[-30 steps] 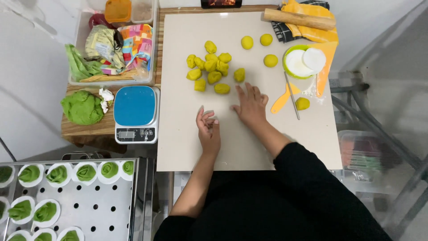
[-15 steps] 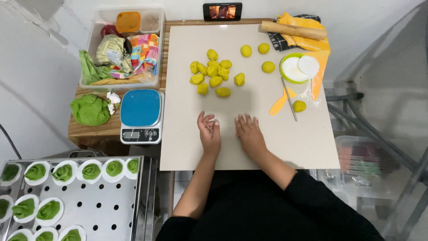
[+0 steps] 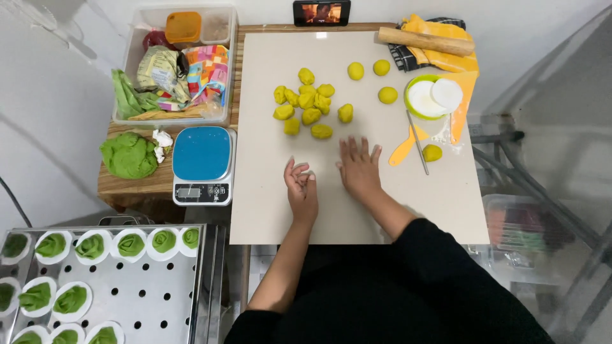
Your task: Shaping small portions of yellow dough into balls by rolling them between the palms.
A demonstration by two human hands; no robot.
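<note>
Tray (image 3: 159, 299): at the near left, below the tabletop edge; perforated metal, set with green dough pieces on white paper rounds.
Left hand (image 3: 302, 188): seen resting edge-down on the mat, fingers loosely curled, palm turned toward the right hand; nothing can be seen gripped in it.
Right hand (image 3: 359, 169): laid flat, palm down, fingers spread and extended on the mat; whether a dough piece lies under the palm cannot be told.
Mat (image 3: 357, 216): a pale sheet spread over most of the tabletop; both hands are placed near its middle.
Scale (image 3: 203, 164): just beside the mat's left edge, blue-topped, nothing on it.
Green dough (image 3: 129, 155): a lump on the wooden tabletop, left of the scale.
Yellow dough (image 3: 306, 104): a cluster of rough pieces just beyond the hands; 3 rounded balls are set farther right, and 1 more (image 3: 432, 153) lies near the scraper (image 3: 405, 145).
Bowl (image 3: 426, 97): green-rimmed, white inside, at the far right, with white powder spilled beside it.
Rolling pin (image 3: 426, 41): far right, on a yellow cloth.
Bin (image 3: 173, 64): far left, clear, filled with packets.
Risk: pieces in the cluster are touching and could be stuck together; the uncovered green lump could be dried out; the thin knife by the scraper could be knocked by a right forearm sweep.
</note>
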